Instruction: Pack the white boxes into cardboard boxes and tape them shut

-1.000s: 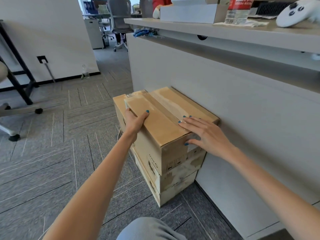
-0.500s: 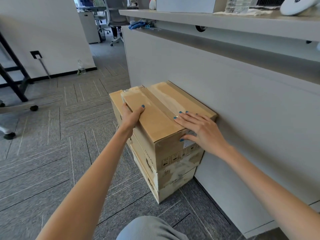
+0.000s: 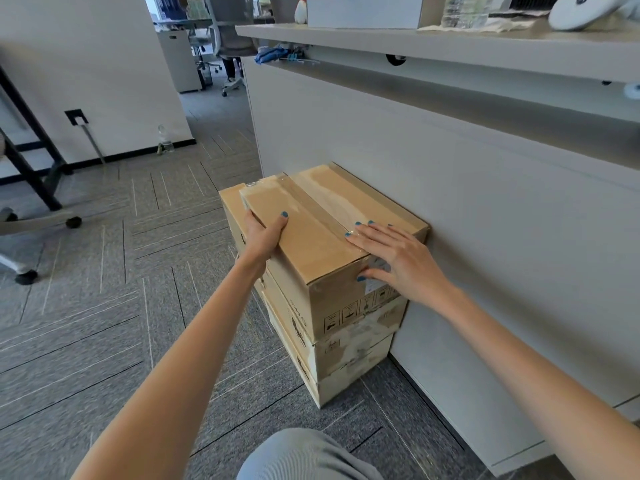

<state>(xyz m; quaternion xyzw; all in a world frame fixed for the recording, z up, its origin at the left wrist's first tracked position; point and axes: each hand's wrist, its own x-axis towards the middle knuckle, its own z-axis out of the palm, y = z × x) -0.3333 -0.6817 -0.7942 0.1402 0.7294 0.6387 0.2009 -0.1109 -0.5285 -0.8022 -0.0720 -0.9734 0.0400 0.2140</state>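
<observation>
Three cardboard boxes are stacked on the carpet against a desk panel. The top cardboard box (image 3: 311, 240) is closed, with clear tape (image 3: 311, 207) along its middle seam. My left hand (image 3: 263, 233) grips its left edge, thumb on the lid and fingers down the side. My right hand (image 3: 398, 258) lies flat on the near right corner, with straight fingers on the lid and the thumb on the front face. The middle box (image 3: 349, 341) and the bottom box (image 3: 346, 379) show worn, pale fronts. One white box (image 3: 363, 12) stands on the desk top.
The grey desk panel (image 3: 485, 237) rises right behind the stack, with the desk top (image 3: 450, 43) overhanging it. An office chair base (image 3: 34, 230) and a black frame leg (image 3: 34, 168) stand at the left. A bottle (image 3: 165, 140) sits by the far wall. My knee (image 3: 304, 455) is in front.
Both hands stay on the top box in the same places. Only my view has dipped a little towards the stack.
</observation>
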